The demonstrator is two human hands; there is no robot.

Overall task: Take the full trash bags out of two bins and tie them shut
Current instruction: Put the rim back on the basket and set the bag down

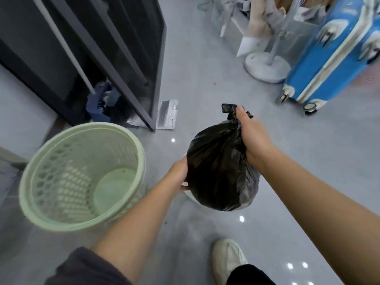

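Gripping the gathered neck of the black trash bag [218,165], the right hand [253,138] has its fingers curled tightly round the bunched plastic, thumb extended upward along the twisted top. A short tuft of plastic stands out above the thumb. Whether the neck is knotted or only twisted cannot be determined.

The left hand [181,175] is placed against the lower left side of the bag. Its palm contacts the plastic and its fingers pass behind and under the bag, out of view, so the degree of curl cannot be determined.

The bag is full and rounded and is held clear of the grey floor [205,68], between the two hands. It is outside and to the right of the pale green mesh bin [86,126]. The bin stands on the floor near the left forearm and holds no liner; its bare base is visible. A pale curved edge shows just below the bag; what it belongs to cannot be determined.

Other items:
- A dark metal frame [115,75] stands behind the bin, with a silver pouch [166,114] lying flat at its foot.
- A blue suitcase [329,64] stands at upper right, just beside a white round stand base [267,66].
- A white shoe [226,258] is on the floor at the bottom.
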